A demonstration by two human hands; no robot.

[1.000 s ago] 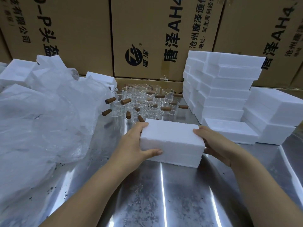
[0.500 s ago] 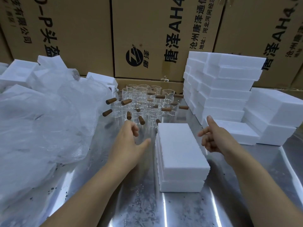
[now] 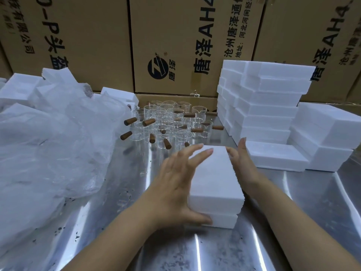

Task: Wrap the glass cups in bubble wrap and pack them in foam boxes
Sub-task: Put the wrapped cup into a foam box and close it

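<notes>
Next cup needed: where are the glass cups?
Head view: the glass cups cluster at back centre, between the plastic wrap heap on the left and the foam box stack on the right.

Soft, fairly bright light is falling from overhead. The steel tabletop [image 3: 214, 251] is throwing back long white streaks of glare near the bottom edge and is mirroring the foam stacks [image 3: 273, 106] at right. The left hand [image 3: 175, 184] is smearing slightly with motion blur at its fingertips. The wide lens is bowing the cartons [image 3: 175, 36] outward toward the edges. The plastic sheet [image 3: 48, 153] is catching pale highlights.
</notes>
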